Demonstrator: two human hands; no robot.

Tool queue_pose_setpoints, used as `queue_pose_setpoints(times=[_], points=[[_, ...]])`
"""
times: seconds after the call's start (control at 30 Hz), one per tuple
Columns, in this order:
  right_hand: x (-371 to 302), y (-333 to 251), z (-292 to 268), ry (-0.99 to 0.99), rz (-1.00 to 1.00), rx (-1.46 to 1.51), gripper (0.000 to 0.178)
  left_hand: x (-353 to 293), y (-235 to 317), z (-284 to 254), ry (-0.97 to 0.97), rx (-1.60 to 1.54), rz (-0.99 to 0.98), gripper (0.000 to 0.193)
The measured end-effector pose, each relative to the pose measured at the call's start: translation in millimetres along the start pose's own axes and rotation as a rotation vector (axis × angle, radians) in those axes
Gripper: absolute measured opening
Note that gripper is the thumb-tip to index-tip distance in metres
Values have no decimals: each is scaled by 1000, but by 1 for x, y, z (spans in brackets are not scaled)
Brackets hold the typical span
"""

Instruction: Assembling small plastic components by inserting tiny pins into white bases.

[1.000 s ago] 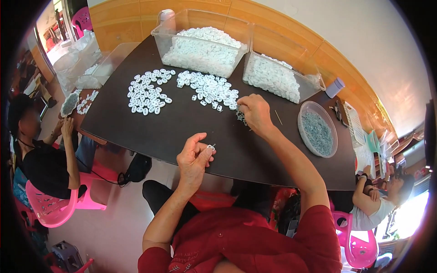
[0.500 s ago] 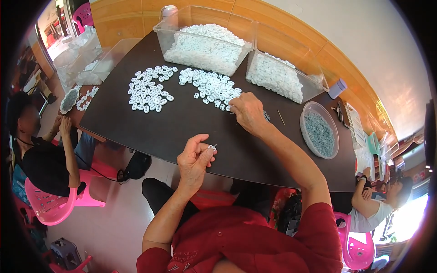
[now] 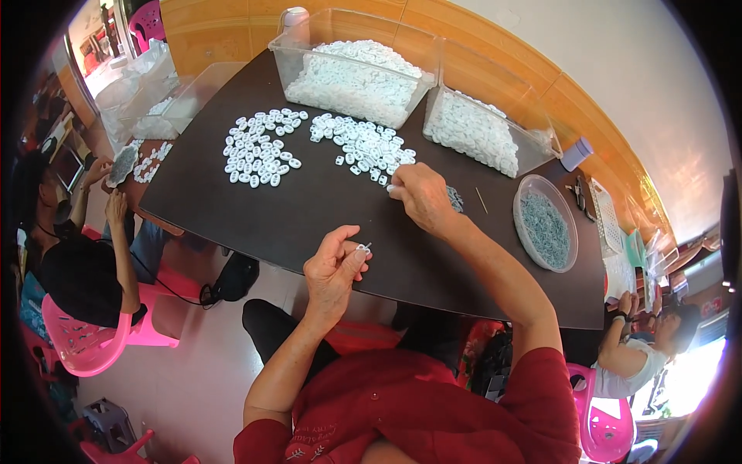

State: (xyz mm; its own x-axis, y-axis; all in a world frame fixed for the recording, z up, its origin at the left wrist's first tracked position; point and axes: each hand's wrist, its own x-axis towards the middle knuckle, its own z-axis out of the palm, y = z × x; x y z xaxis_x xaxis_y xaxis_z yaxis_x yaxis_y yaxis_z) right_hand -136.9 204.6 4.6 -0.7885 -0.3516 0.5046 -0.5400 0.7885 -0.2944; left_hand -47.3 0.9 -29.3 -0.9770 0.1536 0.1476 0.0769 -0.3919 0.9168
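Note:
Near the table's front edge, my left hand (image 3: 331,267) is closed in a pinch on a small white plastic piece (image 3: 362,248) with a thin grey pin sticking out of it. My right hand (image 3: 427,199) is held over the table, thumb and fingers pinched on another small white piece (image 3: 392,188). It is at the near right end of a loose pile of white two-holed pieces (image 3: 363,145). Left of that pile lies a second group of white oval pieces (image 3: 259,151). A small heap of grey pins (image 3: 454,199) is partly hidden behind my right hand.
Two clear bins (image 3: 348,97) (image 3: 471,139) of white pieces stand along the back. A round tub (image 3: 546,224) of grey pins sits at the right, near a thin stick (image 3: 481,201) and pliers (image 3: 581,197). Co-workers sit at left (image 3: 85,255) and right (image 3: 638,348).
My right hand has drawn slightly back from the pile, with a white piece now showing at its fingertips. The left hand keeps its pinch. The left co-worker's hands have moved apart.

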Motion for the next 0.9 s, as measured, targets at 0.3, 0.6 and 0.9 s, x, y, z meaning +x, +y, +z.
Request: queue_pose_setpoints(times=[0.3,0.6,0.9], points=[[-22,-63,-25,-151,229,399,16,1,7,-1,-21,33,-52,34],[-26,-77,-31,-217,406,692,14,-8,20,8,-51,40,-64,34],[-39,-88,-23,-245,501,821,12,-12,19,7,-62,-135,-86,25]])
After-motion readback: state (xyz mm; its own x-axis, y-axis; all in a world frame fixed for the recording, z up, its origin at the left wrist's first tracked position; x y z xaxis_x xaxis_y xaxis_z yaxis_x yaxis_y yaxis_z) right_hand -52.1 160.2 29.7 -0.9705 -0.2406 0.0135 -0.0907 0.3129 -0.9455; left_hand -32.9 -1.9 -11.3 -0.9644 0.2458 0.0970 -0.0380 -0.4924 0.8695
